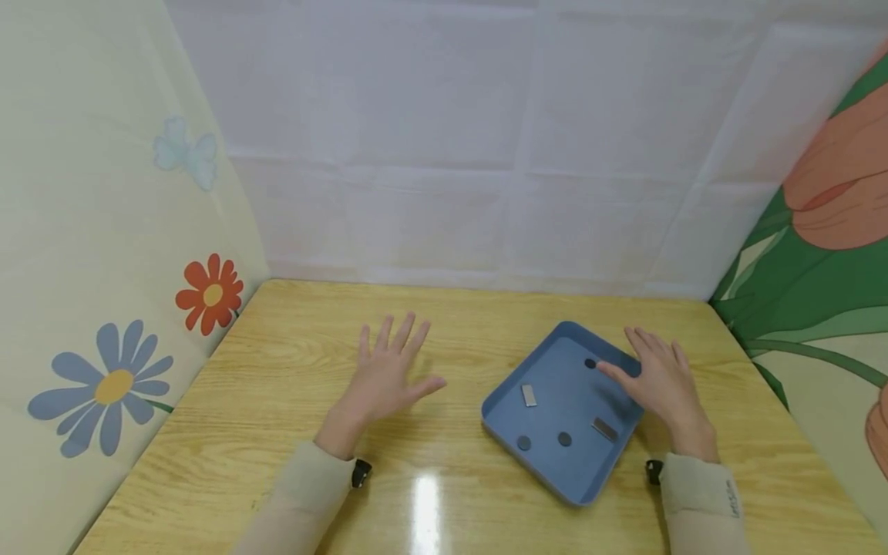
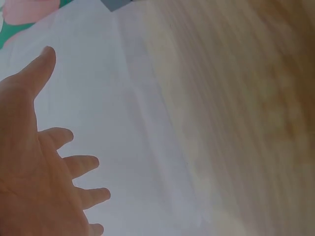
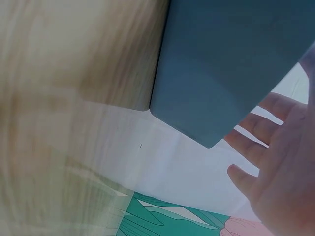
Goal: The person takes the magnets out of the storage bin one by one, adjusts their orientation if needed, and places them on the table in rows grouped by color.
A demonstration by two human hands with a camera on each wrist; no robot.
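Observation:
A blue square tray [image 1: 562, 405] lies turned at an angle on the table, right of centre. Inside it are a pale silver bar [image 1: 529, 395], a darker bar [image 1: 605, 429] and three dark round discs, one of them a disc [image 1: 565, 438] near the middle. My right hand [image 1: 662, 381] hovers at the tray's right edge, thumb over the inside, holding nothing. In the right wrist view its fingers are near the tray wall [image 3: 221, 64]; contact cannot be told. Left of the tray, my left hand [image 1: 380, 383] hangs above the wood with fingers spread, also holding nothing.
The wooden table [image 1: 291, 339] ends at a white cloth [image 1: 430, 154] at the back. Flower-printed cloths stand along the left [image 1: 90, 254] and right sides. Dark bands or devices [image 1: 361, 472] sit at both sleeve cuffs.

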